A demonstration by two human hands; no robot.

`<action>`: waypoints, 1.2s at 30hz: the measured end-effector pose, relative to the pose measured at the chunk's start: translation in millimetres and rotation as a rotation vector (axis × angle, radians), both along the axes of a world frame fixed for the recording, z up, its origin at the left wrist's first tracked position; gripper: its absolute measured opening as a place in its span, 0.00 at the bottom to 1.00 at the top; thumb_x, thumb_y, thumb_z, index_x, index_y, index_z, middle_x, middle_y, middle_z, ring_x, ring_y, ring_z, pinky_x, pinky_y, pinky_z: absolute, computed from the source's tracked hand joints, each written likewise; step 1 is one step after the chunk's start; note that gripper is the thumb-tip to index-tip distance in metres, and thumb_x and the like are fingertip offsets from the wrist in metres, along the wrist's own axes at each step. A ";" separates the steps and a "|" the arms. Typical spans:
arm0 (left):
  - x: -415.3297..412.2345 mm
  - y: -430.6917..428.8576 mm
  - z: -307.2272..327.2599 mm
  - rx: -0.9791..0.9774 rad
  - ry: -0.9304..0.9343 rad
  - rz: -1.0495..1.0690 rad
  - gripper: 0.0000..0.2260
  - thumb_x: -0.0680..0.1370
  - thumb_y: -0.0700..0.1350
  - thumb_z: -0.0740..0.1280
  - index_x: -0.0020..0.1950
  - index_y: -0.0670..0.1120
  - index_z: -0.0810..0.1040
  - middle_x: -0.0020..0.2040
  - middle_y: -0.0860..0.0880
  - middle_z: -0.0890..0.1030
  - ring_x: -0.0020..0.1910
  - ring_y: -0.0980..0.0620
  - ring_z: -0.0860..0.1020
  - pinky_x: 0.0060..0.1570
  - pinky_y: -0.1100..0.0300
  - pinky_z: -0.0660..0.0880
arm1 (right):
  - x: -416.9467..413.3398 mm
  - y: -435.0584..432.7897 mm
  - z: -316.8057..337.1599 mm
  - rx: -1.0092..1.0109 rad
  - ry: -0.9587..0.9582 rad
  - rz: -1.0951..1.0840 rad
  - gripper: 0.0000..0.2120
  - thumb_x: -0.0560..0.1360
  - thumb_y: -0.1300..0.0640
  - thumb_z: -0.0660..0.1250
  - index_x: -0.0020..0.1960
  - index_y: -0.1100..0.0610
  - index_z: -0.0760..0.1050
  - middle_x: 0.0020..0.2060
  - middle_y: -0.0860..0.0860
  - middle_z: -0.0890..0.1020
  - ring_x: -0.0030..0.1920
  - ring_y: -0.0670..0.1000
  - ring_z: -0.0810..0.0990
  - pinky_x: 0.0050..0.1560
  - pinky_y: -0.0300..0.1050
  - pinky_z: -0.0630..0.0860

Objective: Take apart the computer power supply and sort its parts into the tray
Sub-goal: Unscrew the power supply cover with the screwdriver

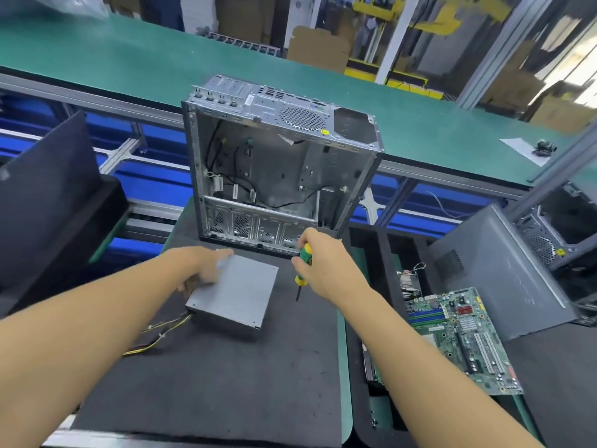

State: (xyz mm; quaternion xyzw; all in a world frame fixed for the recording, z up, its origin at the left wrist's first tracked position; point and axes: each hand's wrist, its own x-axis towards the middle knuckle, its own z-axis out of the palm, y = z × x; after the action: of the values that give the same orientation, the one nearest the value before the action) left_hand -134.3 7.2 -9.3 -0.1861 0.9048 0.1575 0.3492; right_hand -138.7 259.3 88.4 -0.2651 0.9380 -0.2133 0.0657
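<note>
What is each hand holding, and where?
Right hand grips the screwdriver by its handle; left hand holds the power supply at its far left corner.

we face a long green belt [129, 59] carried on an aluminium rail [97, 101], with blue panels [155, 189] beneath. beyond it we note cardboard boxes [318, 48] and yellow framing [436, 21]. a black mat [226, 383] covers our bench.

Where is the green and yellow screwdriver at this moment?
In the head view, the screwdriver is just right of centre, gripped by the right hand, tip down, right of the power supply and before the open computer case.
</note>
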 end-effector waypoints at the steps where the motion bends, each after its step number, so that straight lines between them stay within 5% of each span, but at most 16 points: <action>1: 4.2 -4.2 2.3 0.039 -0.044 -0.008 0.36 0.77 0.44 0.59 0.77 0.68 0.44 0.47 0.38 0.80 0.34 0.43 0.85 0.34 0.53 0.83 | 0.4 -4.4 0.3 -0.007 -0.002 0.006 0.07 0.80 0.54 0.65 0.55 0.55 0.69 0.47 0.51 0.76 0.44 0.54 0.74 0.41 0.46 0.70; 7: 15.0 -14.7 -8.2 0.187 -0.039 0.033 0.30 0.79 0.42 0.60 0.73 0.61 0.48 0.46 0.37 0.84 0.37 0.43 0.86 0.34 0.55 0.82 | 1.0 -25.4 0.9 -0.025 -0.001 0.048 0.06 0.79 0.54 0.65 0.53 0.54 0.69 0.48 0.50 0.75 0.46 0.53 0.74 0.41 0.46 0.69; 11: 23.8 -13.2 -9.5 0.083 -0.051 -0.021 0.31 0.78 0.47 0.63 0.74 0.57 0.49 0.52 0.40 0.84 0.45 0.42 0.85 0.49 0.49 0.83 | -0.9 -32.1 -2.9 -0.006 0.004 0.057 0.06 0.79 0.55 0.64 0.53 0.54 0.68 0.48 0.50 0.75 0.47 0.54 0.74 0.41 0.45 0.68; 13: 25.4 -9.2 -9.4 -0.143 -0.005 -0.157 0.38 0.75 0.57 0.68 0.78 0.56 0.49 0.69 0.41 0.72 0.61 0.40 0.77 0.60 0.45 0.76 | -3.6 -34.2 -6.0 0.005 -0.005 0.048 0.06 0.79 0.55 0.64 0.53 0.53 0.68 0.47 0.50 0.75 0.46 0.54 0.74 0.40 0.45 0.67; 15: 26.4 -4.4 -11.0 -0.276 0.061 -0.263 0.50 0.67 0.69 0.72 0.79 0.52 0.51 0.77 0.43 0.55 0.76 0.40 0.59 0.69 0.42 0.65 | -6.7 -35.1 -10.5 0.042 -0.013 0.031 0.06 0.80 0.55 0.63 0.53 0.53 0.67 0.46 0.50 0.74 0.44 0.54 0.74 0.38 0.45 0.67; 18: 31.1 1.1 -23.6 -0.175 0.106 -0.460 0.64 0.60 0.74 0.74 0.81 0.53 0.39 0.81 0.49 0.38 0.80 0.43 0.41 0.76 0.39 0.46 | -10.7 -34.0 -19.4 0.112 -0.040 -0.010 0.07 0.80 0.55 0.63 0.54 0.55 0.66 0.44 0.51 0.73 0.36 0.52 0.73 0.31 0.45 0.65; 21: 42.8 5.7 -41.7 -0.199 0.131 -0.590 0.66 0.58 0.73 0.74 0.78 0.59 0.29 0.78 0.48 0.27 0.78 0.38 0.31 0.74 0.36 0.36 | -13.5 -32.9 -28.1 0.146 -0.065 -0.040 0.08 0.80 0.54 0.63 0.53 0.56 0.65 0.42 0.51 0.73 0.31 0.49 0.71 0.27 0.43 0.63; 26: 52.6 8.8 -59.5 -0.278 0.408 -0.614 0.57 0.62 0.72 0.67 0.80 0.59 0.35 0.81 0.43 0.39 0.79 0.35 0.38 0.75 0.39 0.37 | -13.8 -32.0 -43.3 0.177 -0.119 -0.009 0.08 0.80 0.55 0.63 0.54 0.57 0.66 0.44 0.53 0.74 0.34 0.50 0.71 0.28 0.42 0.64; 30: 49.3 2.9 -60.7 -0.289 0.420 -0.643 0.57 0.59 0.74 0.64 0.79 0.60 0.36 0.81 0.43 0.42 0.77 0.36 0.47 0.73 0.41 0.48 | -12.9 -38.5 -50.9 0.152 -0.113 0.005 0.06 0.81 0.56 0.63 0.53 0.55 0.66 0.46 0.51 0.71 0.39 0.51 0.71 0.32 0.42 0.63; 36: 45.0 -2.7 -63.6 -0.255 0.450 -0.679 0.56 0.60 0.74 0.64 0.80 0.59 0.38 0.80 0.41 0.46 0.74 0.35 0.51 0.71 0.41 0.49 | -20.0 -38.7 -62.3 0.157 -0.209 -0.127 0.08 0.80 0.53 0.65 0.54 0.55 0.67 0.43 0.50 0.72 0.33 0.47 0.70 0.28 0.41 0.64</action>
State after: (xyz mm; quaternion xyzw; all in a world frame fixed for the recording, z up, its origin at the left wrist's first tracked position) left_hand -89.3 4.5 -72.8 0.1197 0.9806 -0.0429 0.1491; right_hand -158.6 220.6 26.1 -0.1758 0.9547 -0.1697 0.1700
